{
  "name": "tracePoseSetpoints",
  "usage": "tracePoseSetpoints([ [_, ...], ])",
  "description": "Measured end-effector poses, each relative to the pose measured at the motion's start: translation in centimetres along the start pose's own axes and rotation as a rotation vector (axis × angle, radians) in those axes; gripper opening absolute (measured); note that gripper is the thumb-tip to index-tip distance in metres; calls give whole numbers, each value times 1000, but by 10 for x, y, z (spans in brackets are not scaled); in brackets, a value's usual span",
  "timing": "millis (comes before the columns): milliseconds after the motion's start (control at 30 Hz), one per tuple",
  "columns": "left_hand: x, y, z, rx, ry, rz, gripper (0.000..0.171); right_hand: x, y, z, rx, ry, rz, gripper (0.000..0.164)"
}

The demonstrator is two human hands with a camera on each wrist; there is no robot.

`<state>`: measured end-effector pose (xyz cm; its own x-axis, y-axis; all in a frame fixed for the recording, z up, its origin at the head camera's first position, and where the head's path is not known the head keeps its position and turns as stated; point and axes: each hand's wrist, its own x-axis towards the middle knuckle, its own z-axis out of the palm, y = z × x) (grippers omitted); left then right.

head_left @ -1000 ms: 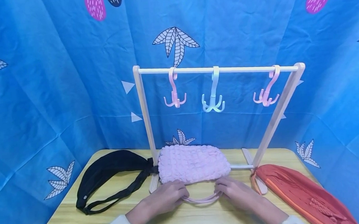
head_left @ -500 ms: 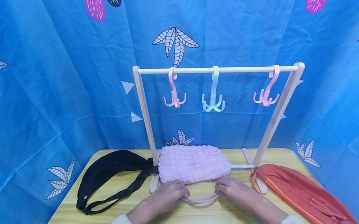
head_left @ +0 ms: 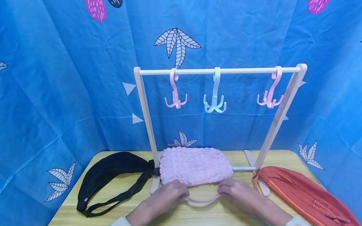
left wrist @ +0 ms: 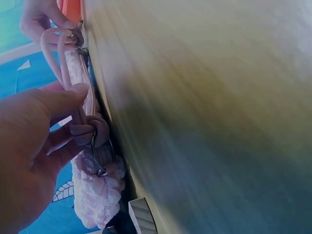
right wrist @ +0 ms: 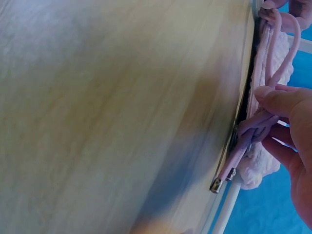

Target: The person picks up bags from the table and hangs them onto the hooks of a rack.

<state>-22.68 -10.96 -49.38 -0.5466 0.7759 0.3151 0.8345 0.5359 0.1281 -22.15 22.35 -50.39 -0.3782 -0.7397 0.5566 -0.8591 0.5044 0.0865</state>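
Observation:
A pink puffy handbag (head_left: 195, 165) lies on the table inside the foot of a small rack, its cord handle (head_left: 203, 200) toward me. My left hand (head_left: 169, 196) pinches the handle's left end between thumb and fingers. In the left wrist view, that left hand (left wrist: 34, 146) holds the cord beside a knot (left wrist: 100, 130) at a metal ring. My right hand (head_left: 240, 194) pinches the handle's right end. The right wrist view has this right hand (right wrist: 295, 122) at another knot (right wrist: 256, 126), where cord ends with metal tips (right wrist: 216, 185) hang loose.
The wooden rack's top bar (head_left: 243, 70) carries a pink hook (head_left: 176, 99), a light blue hook (head_left: 215, 104) and a second pink hook (head_left: 270, 99). A black waist bag (head_left: 109, 165) lies left of the rack. To the right lies a red bag (head_left: 307, 191) with an orange zip.
The handle's two cords, seen apart earlier, now line up as one in the head view. Both hands shifted very slightly. The right pink hook swung a little to the right.

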Motion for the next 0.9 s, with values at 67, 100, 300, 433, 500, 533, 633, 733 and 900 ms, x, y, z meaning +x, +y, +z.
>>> tracePoseSetpoints([
  [67,0,1,-2,-21,8,-18,10,1,0,-1,1,15,4,21],
  [100,0,1,-3,-27,14,-25,11,1,0,-2,4,23,7,22],
  [300,2,1,-10,-57,55,-67,15,7,-2,-7,-2,67,31,24],
  [433,3,-1,-15,-63,104,-74,14,11,-4,-8,-1,81,50,28],
  [500,3,-3,-18,-67,134,-70,13,12,-4,-9,4,83,68,28],
  [533,4,-3,-20,-68,147,-69,13,13,-5,-9,8,85,78,29],
  [633,5,-4,-24,-67,173,-81,13,15,-6,-9,20,92,111,27],
  [733,7,-5,-27,-63,189,-104,13,17,-7,-9,32,103,140,26],
  [900,8,-6,-30,-43,244,-111,13,21,-7,-9,55,134,172,28],
])
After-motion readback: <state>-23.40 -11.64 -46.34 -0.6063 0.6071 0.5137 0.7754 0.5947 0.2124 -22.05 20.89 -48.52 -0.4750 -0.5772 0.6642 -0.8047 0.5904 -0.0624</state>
